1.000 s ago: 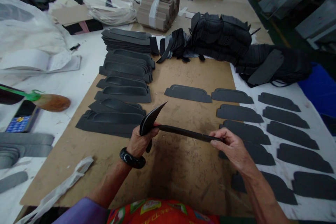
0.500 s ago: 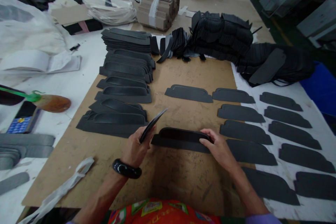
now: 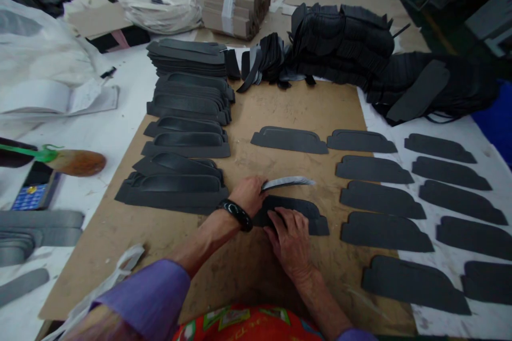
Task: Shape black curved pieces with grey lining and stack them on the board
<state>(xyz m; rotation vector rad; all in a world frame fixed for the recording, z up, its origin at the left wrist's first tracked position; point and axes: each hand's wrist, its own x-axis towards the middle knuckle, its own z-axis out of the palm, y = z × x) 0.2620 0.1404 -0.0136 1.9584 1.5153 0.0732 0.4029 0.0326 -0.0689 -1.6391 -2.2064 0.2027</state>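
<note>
My left hand (image 3: 248, 195), with a black bangle at the wrist, is closed on a small stack of thin, curved grey-black strips (image 3: 290, 181). The strips fan out to the right, above a dark flat panel (image 3: 318, 224) with a stepped, rounded outline. That panel lies on the brown board, its left part hidden behind my hands. Bent fingers of my right hand (image 3: 292, 240) press on the panel's face, with the thumb near its lower edge. Just beyond lies a similar panel (image 3: 288, 140) with a curved strip along its upper edge.
Overlapping dark panels (image 3: 180, 192) lie in piles along the left. Single panels (image 3: 382, 200) are laid out in columns at right. Black bundles (image 3: 340, 42) and a tied cardboard bundle (image 3: 236, 5) stand at the back. A brown-handled tool (image 3: 80, 162) rests at left on the brown board's (image 3: 224, 277) far side.
My left hand has moved right with the strips, which now point right over the panel. My right hand has shifted left from the panel's right end onto its face.
</note>
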